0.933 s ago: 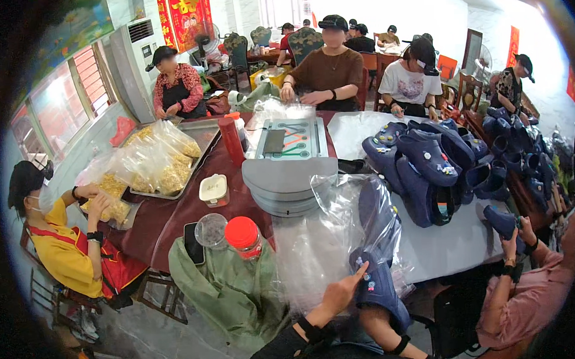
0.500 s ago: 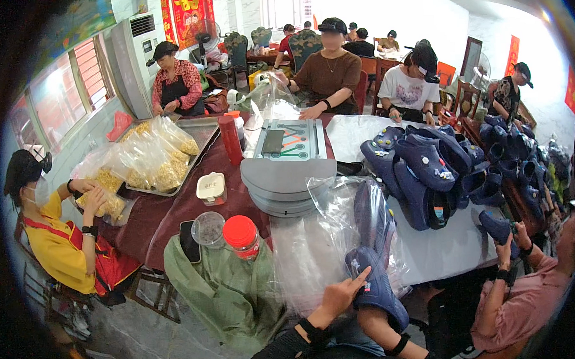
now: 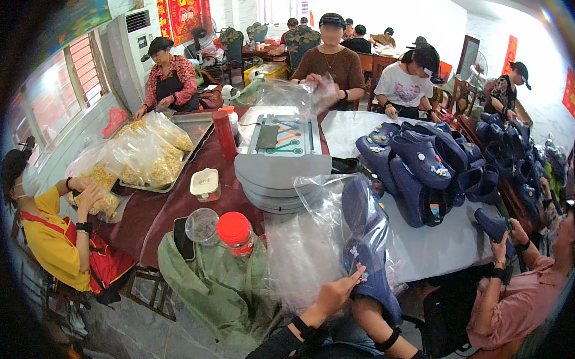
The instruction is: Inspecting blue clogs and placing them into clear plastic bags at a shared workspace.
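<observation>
A navy foam clog (image 3: 381, 289) with small coloured charms (image 3: 354, 252) on its upper sits in front of me. My right hand is inside its opening, so the fingers are hidden; only the wrist and forearm show. My left hand (image 3: 333, 297) reaches in from the left, its index finger stretched to a charm on the clog and the other fingers curled with nothing visible in them. Just beyond, another navy clog (image 3: 358, 199) lies by a clear plastic bag (image 3: 320, 194), partly covered by the film.
Grey layered trays (image 3: 281, 180) stand ahead. To their left are a red-lidded jar (image 3: 235, 229), a clear tub (image 3: 202, 225), a phone (image 3: 184, 239) and green cloth (image 3: 209, 290). Navy clogs (image 3: 419, 156) pile up at right. A co-worker (image 3: 519, 285) sits close on my right.
The clog on my right hand has tilted, and more of its charms show. My left index finger stays at the charms. Across the table, a person has lifted a clear bag.
</observation>
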Tool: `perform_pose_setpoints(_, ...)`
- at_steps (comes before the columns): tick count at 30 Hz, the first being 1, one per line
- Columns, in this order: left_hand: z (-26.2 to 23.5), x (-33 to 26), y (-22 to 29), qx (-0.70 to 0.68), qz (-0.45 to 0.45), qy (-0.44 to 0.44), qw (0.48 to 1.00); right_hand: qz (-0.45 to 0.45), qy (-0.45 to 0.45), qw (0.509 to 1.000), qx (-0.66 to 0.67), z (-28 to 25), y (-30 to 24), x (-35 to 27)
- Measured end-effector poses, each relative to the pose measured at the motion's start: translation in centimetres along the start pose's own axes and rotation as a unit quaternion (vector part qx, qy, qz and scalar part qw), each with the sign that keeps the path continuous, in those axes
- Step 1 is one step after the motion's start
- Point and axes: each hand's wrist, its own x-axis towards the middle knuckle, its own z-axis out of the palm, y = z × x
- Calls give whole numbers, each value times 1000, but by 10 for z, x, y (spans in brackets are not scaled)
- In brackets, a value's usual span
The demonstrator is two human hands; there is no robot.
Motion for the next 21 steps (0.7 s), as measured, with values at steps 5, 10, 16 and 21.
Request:
perform_pose_setpoints(5,2,0,6,1,29,-3,1000,-64,40,988,-136,24,13,2)
perform_pose_setpoints(10,-4,-6,11,39,35,-38,998,-110,117,970,-182,4,4,1)
perform_pose_setpoints(16,-1,-5,3,-58,78,13,995,-112,10,953,-282,1,-7,-3)
perform_pose_setpoints(21,-9,1,6,-10,85,15,996,-128,-33,958,-254,-11,-9,5)
